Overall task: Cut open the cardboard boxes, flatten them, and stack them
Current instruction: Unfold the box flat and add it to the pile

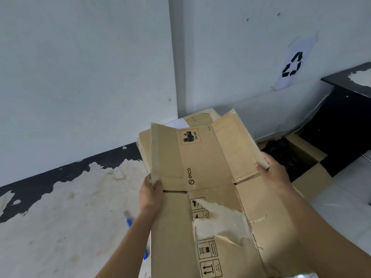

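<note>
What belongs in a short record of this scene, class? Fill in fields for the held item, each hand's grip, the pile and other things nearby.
held item: flattened brown cardboard box with PICO print, its label patch torn
left grip: left hand holds the left flap edge
right grip: right hand holds the right flap edge
pile: flat brown cardboard pile in the wall corner, behind the held box
nearby: open brown carton with black contents; paper recycling sign on the wall; blue-handled tool, partly hidden

Probably storeroom recycling corner: recycling sign (293, 65) on wall (80, 77), peeling floor (60, 217).
</note>
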